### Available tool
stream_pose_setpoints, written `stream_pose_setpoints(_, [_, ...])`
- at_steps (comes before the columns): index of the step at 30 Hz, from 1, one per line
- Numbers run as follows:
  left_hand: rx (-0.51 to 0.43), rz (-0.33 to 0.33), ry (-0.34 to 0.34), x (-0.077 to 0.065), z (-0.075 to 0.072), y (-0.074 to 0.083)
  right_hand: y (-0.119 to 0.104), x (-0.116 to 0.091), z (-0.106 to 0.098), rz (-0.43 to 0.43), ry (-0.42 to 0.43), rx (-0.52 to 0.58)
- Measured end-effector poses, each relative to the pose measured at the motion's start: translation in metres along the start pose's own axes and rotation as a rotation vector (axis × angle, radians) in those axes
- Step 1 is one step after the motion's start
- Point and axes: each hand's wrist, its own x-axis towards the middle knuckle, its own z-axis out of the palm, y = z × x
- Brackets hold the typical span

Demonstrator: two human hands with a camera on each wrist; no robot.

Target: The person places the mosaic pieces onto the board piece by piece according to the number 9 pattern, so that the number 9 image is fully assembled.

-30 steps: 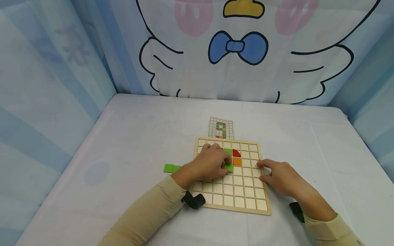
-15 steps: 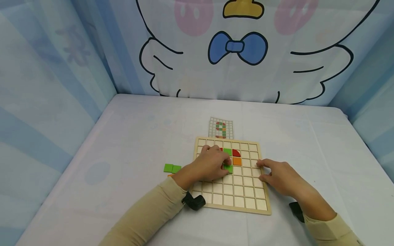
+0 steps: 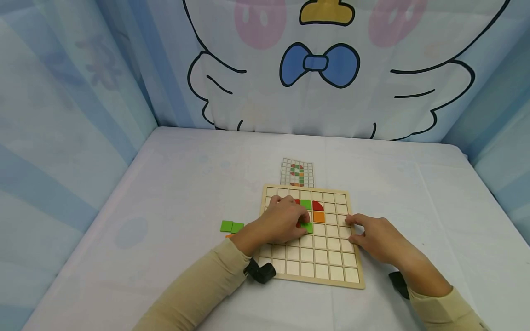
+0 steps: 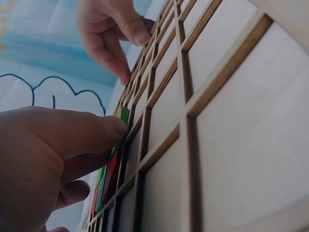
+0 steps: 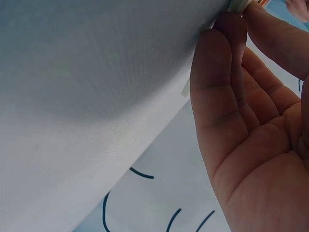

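Observation:
My left hand (image 3: pixel 283 223) is over the wooden grid board (image 3: pixel 320 257), with thumb and forefinger pinching a green square tile (image 4: pixel 124 115). In the left wrist view the tile stands tilted at the grid, beside a red piece (image 4: pixel 112 169). Among the cells near the fingers lie another green tile (image 3: pixel 306 204), a red quarter-round tile (image 3: pixel 317 206) and an orange tile (image 3: pixel 319 217). Part of the pattern is hidden under the left hand. My right hand (image 3: pixel 378 239) grips the board's right edge; the right wrist view shows its thumb and fingertips meeting there.
Two green tiles (image 3: pixel 226 225) lie on the white table left of the board, with an orange piece (image 3: pixel 229 236) partly hidden by the left wrist. A printed pattern card (image 3: pixel 285 174) lies behind the board, its near end covered. Patterned curtains (image 3: pixel 319 105) surround the table.
My left hand has shifted very slightly left with the green tile between its fingers, showing a little more of the red piece behind it. The right hand and board stay practically still.

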Motion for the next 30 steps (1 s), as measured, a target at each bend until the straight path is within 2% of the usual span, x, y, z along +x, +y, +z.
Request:
stream_pose_setpoints(12, [0.012, -0.005, -0.007, -0.0012, -0.0005, -0.0002, -0.0019, -0.0016, -0.0008, 0.014, -0.009, 0.003])
stream_pose_setpoints(30, [-0.020, -0.012, -0.024, -0.0012, -0.0016, -0.0001, -0.0012, -0.0005, 0.0001, 0.017, -0.009, 0.003])
